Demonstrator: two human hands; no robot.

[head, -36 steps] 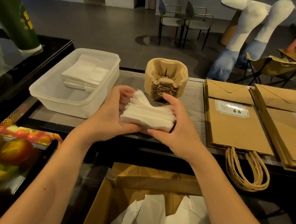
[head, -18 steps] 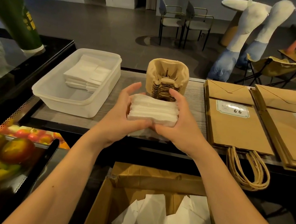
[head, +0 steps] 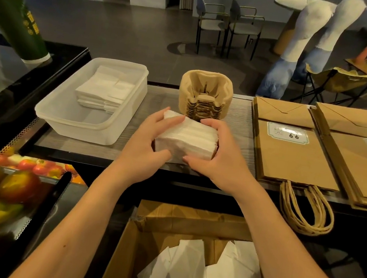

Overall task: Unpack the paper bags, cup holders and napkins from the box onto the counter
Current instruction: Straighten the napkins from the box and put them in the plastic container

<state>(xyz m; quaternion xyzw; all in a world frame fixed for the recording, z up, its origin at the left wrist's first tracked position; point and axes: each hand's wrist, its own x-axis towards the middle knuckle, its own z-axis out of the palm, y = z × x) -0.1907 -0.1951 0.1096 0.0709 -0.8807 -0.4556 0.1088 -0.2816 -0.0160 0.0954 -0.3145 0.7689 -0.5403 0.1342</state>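
A thick stack of white napkins (head: 187, 139) is held between both hands over the wooden counter (head: 157, 102). My left hand (head: 147, 143) grips its left side and my right hand (head: 217, 157) grips its right side. Just behind the napkins stands a stack of brown pulp cup holders (head: 204, 95). Flat brown paper bags (head: 292, 153) with twisted handles lie to the right, a second pile (head: 363, 148) beside them. The open cardboard box (head: 166, 225) sits below, with white paper (head: 195, 273) inside.
A clear plastic tub (head: 69, 114) at the left holds more folded napkins (head: 104, 91). A big green cup (head: 10, 11) stands on the black glass case at far left. A fruit picture (head: 0, 191) lies at lower left. Chairs and tables stand beyond the counter.
Both hands have carried the napkin stack forward and down toward the counter, squaring it up. It now sits close in front of the cup holders.
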